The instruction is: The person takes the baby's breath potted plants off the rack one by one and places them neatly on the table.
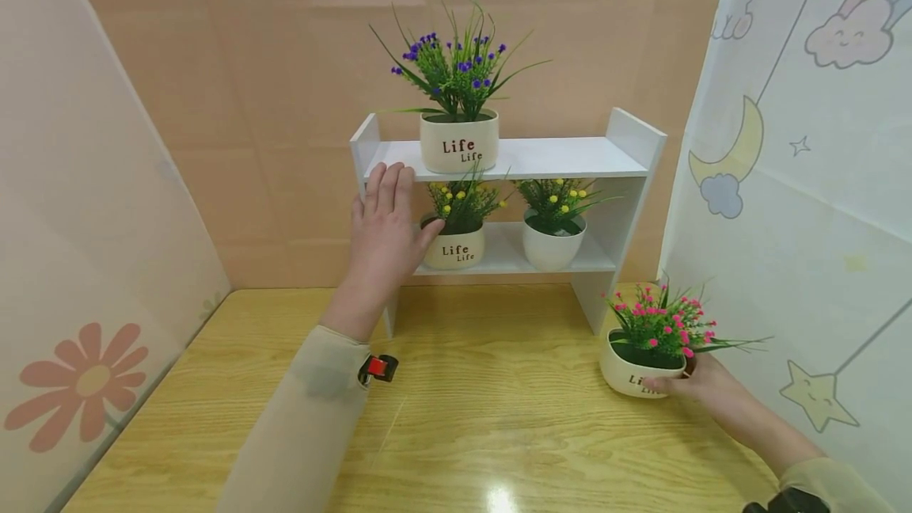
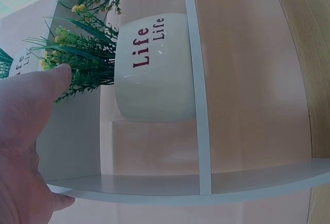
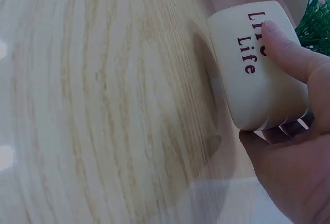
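Note:
At the upper left of a white two-tier shelf (image 1: 556,155) is my left hand (image 1: 385,220), fingers straight and reaching the upper board's front edge. Its thumb (image 2: 62,82) overlaps the plant with yellow flowers in the left wrist view. That plant's cream "Life" pot (image 1: 456,250) stands on the lower board. My right hand (image 1: 701,382) holds another cream "Life" pot (image 1: 627,374), which bears pink flowers (image 1: 666,323), to the right of the shelf. In the right wrist view the thumb (image 3: 281,46) lies across the lettering; the fingertips are hidden behind the pot.
A purple-flowered plant in a cream pot (image 1: 459,141) stands on the upper board. On the lower board, a round white pot (image 1: 554,244) holds more yellow flowers. The shelf rests on a wooden table (image 1: 492,394), between printed side walls (image 1: 784,260) and a tan backdrop (image 1: 285,101).

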Available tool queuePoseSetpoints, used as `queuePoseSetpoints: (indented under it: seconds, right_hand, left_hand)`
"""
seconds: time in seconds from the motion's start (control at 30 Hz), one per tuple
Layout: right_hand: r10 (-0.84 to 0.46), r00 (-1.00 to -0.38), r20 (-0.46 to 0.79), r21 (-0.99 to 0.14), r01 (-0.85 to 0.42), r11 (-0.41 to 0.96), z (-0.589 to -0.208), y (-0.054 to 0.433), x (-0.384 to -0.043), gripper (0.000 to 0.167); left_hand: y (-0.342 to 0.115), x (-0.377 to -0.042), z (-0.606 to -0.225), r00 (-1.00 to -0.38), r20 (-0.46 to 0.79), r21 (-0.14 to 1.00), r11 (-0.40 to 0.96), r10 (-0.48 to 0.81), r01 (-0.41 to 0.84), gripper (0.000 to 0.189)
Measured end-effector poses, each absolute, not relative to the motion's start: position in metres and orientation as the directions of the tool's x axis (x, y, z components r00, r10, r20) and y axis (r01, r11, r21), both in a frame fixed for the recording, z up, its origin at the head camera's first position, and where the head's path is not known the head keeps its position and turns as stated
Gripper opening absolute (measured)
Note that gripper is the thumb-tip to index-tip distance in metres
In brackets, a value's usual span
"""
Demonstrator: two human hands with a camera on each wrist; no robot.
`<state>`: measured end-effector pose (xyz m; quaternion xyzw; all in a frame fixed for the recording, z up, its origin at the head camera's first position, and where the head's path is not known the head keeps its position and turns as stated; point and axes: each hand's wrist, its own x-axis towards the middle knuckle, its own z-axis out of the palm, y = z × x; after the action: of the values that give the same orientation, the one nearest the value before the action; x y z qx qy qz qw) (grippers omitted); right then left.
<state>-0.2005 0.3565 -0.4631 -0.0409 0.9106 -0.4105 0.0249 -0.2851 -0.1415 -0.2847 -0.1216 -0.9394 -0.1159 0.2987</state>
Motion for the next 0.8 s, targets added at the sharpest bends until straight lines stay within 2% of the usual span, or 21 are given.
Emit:
queuePoseSetpoints:
  seconds: [0.43, 0.8]
  right_hand:
    - [-0.069, -0.997, -0.036, -0.704, -0.024, 0.710, -0.468, 0.359, -0.201, 0.100]
    - [-0.096, -0.995, -0.020, -0.741, -0.050, 0.670, -0.474, 0.360, -0.200, 0.102]
  left_hand:
    - [-0.141, -0.285, -0.284, -0.800, 0.579, 0.144, 0.945, 0.159, 0.293, 0.095]
    - [-0.141, -0.287, -0.286, -0.798, 0.583, 0.151, 0.944, 0.155, 0.293, 0.094]
